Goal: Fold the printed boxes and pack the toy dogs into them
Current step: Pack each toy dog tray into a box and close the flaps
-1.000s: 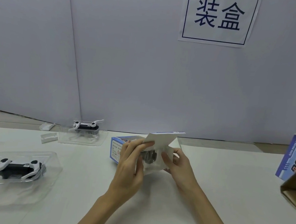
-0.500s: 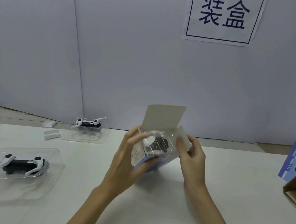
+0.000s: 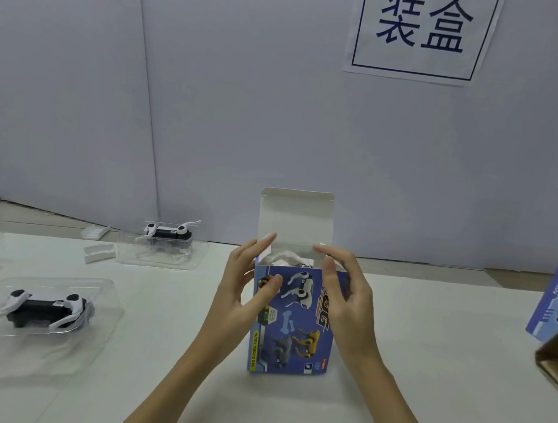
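- Printed box (image 3: pixel 293 319): it stands upright on the white table (image 3: pixel 428 347), roughly centre, with its top lid flap (image 3: pixel 296 218) raised vertical and the mouth open. Clear plastic and a dark-and-white shape show at the mouth, which I judge to be a toy dog in its tray.
- Left hand (image 3: pixel 243 290): fingers extended, thumb on the front panel, fingertips up at the left rim. I read it as steadying, not clenched round the box.
- Right hand (image 3: pixel 344 297): fingers relaxed and straight, touching the right rim near a side flap.
- Risk: the tray appears to sit proud of the rim; closing the lid over it could crease the flap or spring it open.
- Risk: the box is tall and only lightly steadied; a downward push off-centre may tip it.
- Risk: side flaps left out would block the tuck.
- Two further toy dogs in trays (image 3: pixel 45 307) (image 3: pixel 166 234) wait at left, unpacked.
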Available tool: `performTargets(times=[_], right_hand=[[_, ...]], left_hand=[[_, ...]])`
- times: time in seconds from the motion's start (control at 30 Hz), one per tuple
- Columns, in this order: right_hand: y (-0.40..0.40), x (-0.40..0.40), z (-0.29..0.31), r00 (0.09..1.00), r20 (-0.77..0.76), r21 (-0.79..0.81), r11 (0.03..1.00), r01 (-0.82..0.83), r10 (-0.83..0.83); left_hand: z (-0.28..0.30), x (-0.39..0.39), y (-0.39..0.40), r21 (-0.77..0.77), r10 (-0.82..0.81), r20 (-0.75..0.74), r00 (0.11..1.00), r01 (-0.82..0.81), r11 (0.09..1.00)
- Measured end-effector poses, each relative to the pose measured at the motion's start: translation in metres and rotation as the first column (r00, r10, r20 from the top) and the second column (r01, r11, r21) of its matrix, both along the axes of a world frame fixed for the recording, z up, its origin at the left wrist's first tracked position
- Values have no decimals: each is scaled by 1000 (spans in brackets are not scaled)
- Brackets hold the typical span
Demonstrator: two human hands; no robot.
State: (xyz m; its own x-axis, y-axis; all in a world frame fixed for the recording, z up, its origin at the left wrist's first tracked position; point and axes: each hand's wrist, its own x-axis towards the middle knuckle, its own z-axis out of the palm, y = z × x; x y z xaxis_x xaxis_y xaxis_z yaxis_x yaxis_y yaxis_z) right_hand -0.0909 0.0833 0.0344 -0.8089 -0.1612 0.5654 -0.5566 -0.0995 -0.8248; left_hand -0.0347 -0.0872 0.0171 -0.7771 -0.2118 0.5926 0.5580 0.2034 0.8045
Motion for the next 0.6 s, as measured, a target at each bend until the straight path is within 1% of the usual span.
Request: performTargets(times=[0.07, 0.13, 0.23, 0.33, 0.4, 0.5, 0.6], right_hand=[[0, 0, 1, 1000, -12, -6, 1000, 18, -18], [1, -2, 2, 999, -25, -1, 999, 46, -46], [0, -4, 2, 997, -37, 6, 998, 68, -68], [0, -6, 1, 995, -59, 25, 997, 76, -74], [0, -7, 1, 999, -18, 0, 1000, 30, -30], [-2, -7, 1, 995, 82, -86, 995, -48, 55], [0, -4, 5, 992, 97, -114, 991, -66, 78]], left_hand=[[-1, 1, 0, -109, 70, -12, 997, -71, 991], [0, 3, 0, -150, 87, 1, 996, -86, 985], [1, 3, 0, -147, 94, 0, 996, -93, 985], [6, 4, 2, -105, 104, -35, 994, -107, 989], [8, 3, 2, -102, 124, -54, 991, -129, 986], [10, 1, 0, -129, 158, -91, 983, -169, 977], [13, -1, -1, -153, 187, -130, 974, -206, 966]])
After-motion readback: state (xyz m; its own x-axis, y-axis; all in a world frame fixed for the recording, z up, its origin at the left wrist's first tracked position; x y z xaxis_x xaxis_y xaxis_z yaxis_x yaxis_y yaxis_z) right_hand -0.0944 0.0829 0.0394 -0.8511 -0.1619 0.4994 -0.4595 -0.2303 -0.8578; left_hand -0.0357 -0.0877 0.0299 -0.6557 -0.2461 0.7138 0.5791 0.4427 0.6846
